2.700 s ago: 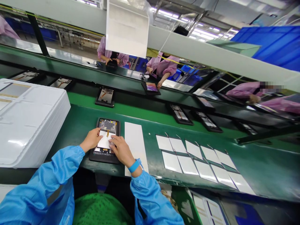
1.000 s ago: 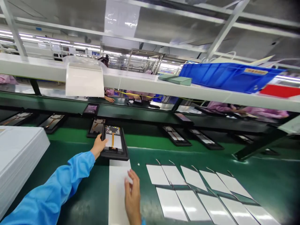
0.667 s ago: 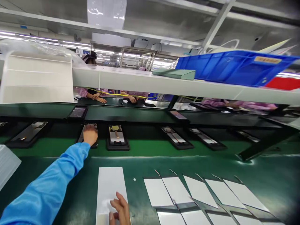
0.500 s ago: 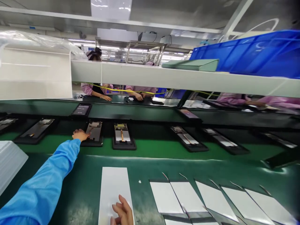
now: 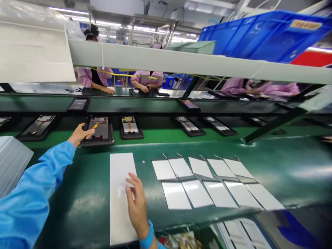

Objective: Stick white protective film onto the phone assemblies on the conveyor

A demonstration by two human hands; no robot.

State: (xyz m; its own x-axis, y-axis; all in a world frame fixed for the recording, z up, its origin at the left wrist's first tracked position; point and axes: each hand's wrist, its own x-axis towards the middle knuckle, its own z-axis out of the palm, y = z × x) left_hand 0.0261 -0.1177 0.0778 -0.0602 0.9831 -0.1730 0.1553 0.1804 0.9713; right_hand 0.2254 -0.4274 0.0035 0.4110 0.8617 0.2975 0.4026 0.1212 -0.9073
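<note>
The right hand [image 5: 136,204] sits at 6 o'clock over a long white strip [image 5: 119,166], its fingers parted and curved, with the thumb beside a small translucent patch [image 5: 121,191]. Whether those fingers grip the patch or only rest near it, I cannot tell. The strip lies flat on the green belt [image 5: 77,214], and the blue wristband [image 5: 146,235] sits just below the hand.

At 10 o'clock the left hand [image 5: 79,135] reaches out with its fingers extended and empty, their tips at the edge of a black tray [image 5: 97,142]. That tray shows a dark circuit board [image 5: 100,131] with an orange strip and no white cover. The next tray [image 5: 129,135], at 12 o'clock, carries a white panel [image 5: 129,127], so on this evidence it looks further along.

At 2 o'clock, ten white sheets [image 5: 197,193] lie in two rows of five, apparently unused. A tall white stack [image 5: 11,160] stands at 9 o'clock.

Further trays [image 5: 189,121] line the belt beyond. Farther off run a shelf [image 5: 166,62] holding a blue crate [image 5: 259,38] and co-workers in pink smocks [image 5: 93,77].
</note>
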